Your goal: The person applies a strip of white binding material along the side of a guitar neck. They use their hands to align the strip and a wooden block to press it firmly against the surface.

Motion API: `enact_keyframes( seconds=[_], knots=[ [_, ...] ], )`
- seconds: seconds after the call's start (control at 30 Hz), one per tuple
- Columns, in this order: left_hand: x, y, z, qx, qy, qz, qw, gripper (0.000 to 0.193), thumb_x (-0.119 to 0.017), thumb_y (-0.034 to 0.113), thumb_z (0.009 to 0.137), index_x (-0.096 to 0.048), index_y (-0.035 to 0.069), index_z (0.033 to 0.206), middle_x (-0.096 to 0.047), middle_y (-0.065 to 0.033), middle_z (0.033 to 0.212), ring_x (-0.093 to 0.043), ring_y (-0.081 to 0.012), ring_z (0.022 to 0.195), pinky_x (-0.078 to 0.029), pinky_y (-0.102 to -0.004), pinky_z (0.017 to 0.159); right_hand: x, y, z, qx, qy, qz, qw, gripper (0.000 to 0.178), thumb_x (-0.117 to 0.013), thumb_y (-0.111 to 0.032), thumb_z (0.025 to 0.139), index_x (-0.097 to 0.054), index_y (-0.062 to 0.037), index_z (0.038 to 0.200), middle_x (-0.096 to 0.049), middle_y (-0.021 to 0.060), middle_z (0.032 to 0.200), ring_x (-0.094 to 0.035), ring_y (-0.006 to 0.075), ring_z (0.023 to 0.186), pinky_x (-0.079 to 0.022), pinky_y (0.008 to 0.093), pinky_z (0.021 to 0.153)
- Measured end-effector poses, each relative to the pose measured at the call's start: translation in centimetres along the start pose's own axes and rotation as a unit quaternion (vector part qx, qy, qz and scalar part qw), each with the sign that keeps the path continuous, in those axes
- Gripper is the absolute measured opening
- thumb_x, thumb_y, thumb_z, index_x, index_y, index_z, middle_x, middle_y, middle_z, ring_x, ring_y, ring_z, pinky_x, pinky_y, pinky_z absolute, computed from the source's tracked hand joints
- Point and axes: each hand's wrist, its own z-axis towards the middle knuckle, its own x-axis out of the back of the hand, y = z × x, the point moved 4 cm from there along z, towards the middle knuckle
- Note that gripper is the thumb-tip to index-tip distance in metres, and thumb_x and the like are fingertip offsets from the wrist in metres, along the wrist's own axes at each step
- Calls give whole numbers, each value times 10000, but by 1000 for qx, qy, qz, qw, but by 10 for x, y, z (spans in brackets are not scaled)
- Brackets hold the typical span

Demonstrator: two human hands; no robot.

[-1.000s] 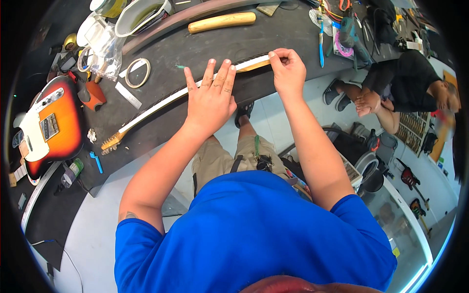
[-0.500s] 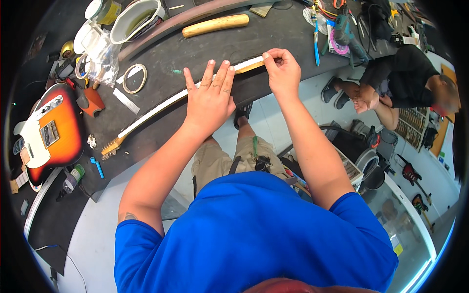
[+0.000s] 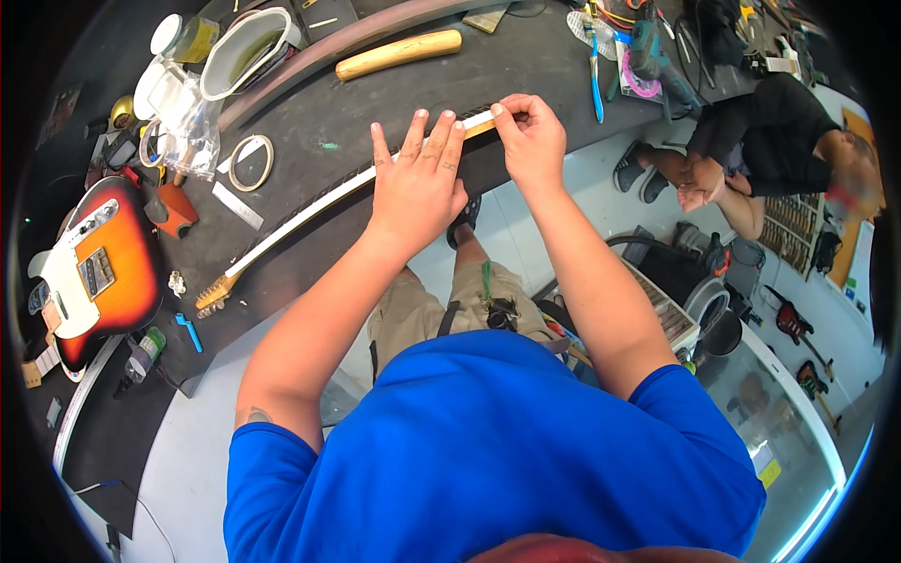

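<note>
A guitar neck [image 3: 218, 289] lies slantwise along the near edge of the dark bench, headstock at the lower left. White tape [image 3: 314, 206] runs along its side, and bare wood shows near its right end. My left hand [image 3: 415, 188] rests flat on the neck, fingers spread and pointing away from me. At the neck's right end, my right hand [image 3: 533, 145] has thumb and fingers pinched at the end of the tape. The fingertips partly hide what lies between them.
A sunburst electric guitar body [image 3: 117, 267] lies at the left, near a tape roll [image 3: 251, 164] and a blue string winder [image 3: 189, 331]. Beyond the neck are a wooden piece [image 3: 399, 54] and a plastic tub [image 3: 246, 56]. A seated person [image 3: 770, 141] is at the right.
My left hand has slid slightly to the right along the neck. My right hand stays pinched at the neck's right end. The whole view has shifted a little.
</note>
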Motion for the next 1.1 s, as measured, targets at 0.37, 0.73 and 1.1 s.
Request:
enact_keyframes(
  seconds=[0.37, 0.73, 1.1],
  knots=[
    [-4, 6, 8, -6, 4, -4, 1000, 818, -790, 189, 798, -542, 108, 1573, -569, -88, 1612, -490, -337, 1530, -218, -796, 1221, 1, -3, -3, 23, -8, -36, 999, 135, -801, -99, 948, -714, 1, 967, -743, 99, 1006, -688, 172, 779, -565, 324, 718],
    [-5, 7, 17, -22, 8, -1, 1000, 808, -805, 182, 775, -569, 81, 1542, -574, -107, 1602, -514, -348, 1507, -243, -783, 1217, 0, -8, 0, 30, -10, -41, 999, 143, -802, -95, 946, -709, 9, 976, -727, 101, 970, -698, 174, 778, -564, 323, 704],
    [-14, 6, 22, -36, 32, 1, 999, 798, -789, 167, 765, -579, 81, 1530, -584, -95, 1590, -520, -320, 1502, -257, -750, 1231, 4, 21, 0, -128, 35, 178, 975, 316, -761, -121, 1013, -589, 16, 1240, -738, 126, 1064, -728, 182, 886, -585, 311, 784]
  ],
)
